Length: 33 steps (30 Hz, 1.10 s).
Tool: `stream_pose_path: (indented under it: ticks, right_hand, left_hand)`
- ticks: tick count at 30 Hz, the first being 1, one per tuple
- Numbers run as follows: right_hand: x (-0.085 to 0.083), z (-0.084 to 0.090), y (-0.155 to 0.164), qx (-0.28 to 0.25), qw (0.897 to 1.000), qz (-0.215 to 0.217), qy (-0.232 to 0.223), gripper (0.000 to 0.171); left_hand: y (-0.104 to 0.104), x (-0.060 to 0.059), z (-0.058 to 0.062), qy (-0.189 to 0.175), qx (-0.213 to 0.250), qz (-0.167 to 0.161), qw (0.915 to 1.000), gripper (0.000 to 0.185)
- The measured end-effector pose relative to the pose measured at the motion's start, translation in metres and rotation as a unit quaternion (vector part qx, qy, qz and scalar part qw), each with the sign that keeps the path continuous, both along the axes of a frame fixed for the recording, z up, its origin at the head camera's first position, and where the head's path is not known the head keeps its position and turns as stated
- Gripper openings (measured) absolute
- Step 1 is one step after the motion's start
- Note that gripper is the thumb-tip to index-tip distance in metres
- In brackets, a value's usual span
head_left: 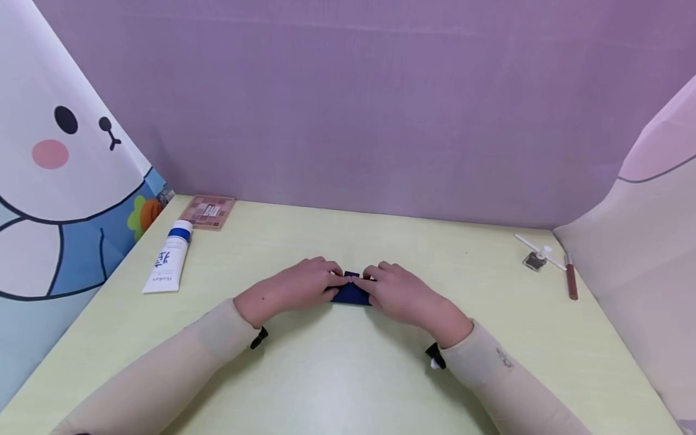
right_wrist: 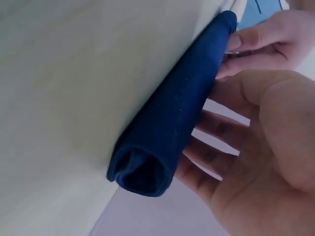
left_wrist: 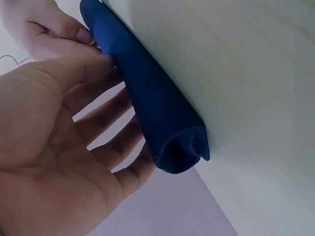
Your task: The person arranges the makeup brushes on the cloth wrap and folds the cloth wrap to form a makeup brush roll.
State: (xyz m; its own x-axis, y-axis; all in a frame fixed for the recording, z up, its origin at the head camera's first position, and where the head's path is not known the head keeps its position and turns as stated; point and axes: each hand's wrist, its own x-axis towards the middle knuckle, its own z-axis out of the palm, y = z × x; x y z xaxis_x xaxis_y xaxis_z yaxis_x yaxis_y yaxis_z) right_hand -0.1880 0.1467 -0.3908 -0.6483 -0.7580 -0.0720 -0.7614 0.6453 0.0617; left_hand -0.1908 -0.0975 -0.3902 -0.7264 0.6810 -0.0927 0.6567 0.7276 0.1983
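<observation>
A dark blue piece of cloth point(head_left: 350, 295) lies on the table in front of the person, rolled into a tube. Both wrist views look into its hollow ends, with layers folded inside. From the left, the left hand point(head_left: 299, 283) holds the roll point(left_wrist: 152, 93), its thumb against the near side and its other fingers spread along it. On the opposite side the right hand point(head_left: 405, 293) grips the roll point(right_wrist: 170, 108) the same way. The two hands nearly meet at the middle of the cloth, their fingertips close together on top.
A white tube with a blue band point(head_left: 170, 257) lies at the left, beside a pink checked flat case point(head_left: 209, 212). Far right are a small dark bottle point(head_left: 535, 261), a thin white stick point(head_left: 526, 242) and a brown-handled tool point(head_left: 571, 281). A purple curtain point(head_left: 348, 109) borders the table's back.
</observation>
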Motion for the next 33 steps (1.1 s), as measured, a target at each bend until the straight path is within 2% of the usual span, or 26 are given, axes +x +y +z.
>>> stream_pose_path:
  ticks: [5,9,17,22,28,33]
  right_hand:
    - [0.000,0.008,0.010,-0.029,0.997,-0.009,-0.069,0.045]
    - [-0.001,0.011,0.018,-0.032,0.995,-0.018,-0.094,0.050]
    - [-0.002,0.005,0.027,-0.034,0.996,-0.008,-0.082,0.054]
    - [-0.009,0.002,0.026,-0.040,0.996,-0.024,-0.078,0.053]
    - [-0.022,-0.002,0.026,-0.043,0.995,-0.042,-0.074,0.053]
    - [-0.026,-0.004,0.026,-0.043,0.995,-0.044,-0.085,0.053]
  left_hand:
    - [-0.009,0.000,0.002,-0.016,-0.016,-0.007,0.9997,0.046]
    - [-0.021,0.002,0.004,-0.035,-0.031,0.000,0.9989,0.052]
    - [-0.030,-0.002,0.004,-0.051,-0.020,-0.002,0.9985,0.048]
    - [-0.027,-0.012,0.001,-0.036,-0.019,-0.010,0.9991,0.044]
    - [-0.025,-0.025,-0.004,-0.032,-0.011,0.002,0.9994,0.044]
    - [-0.026,-0.027,-0.006,-0.030,-0.005,-0.003,0.9995,0.045]
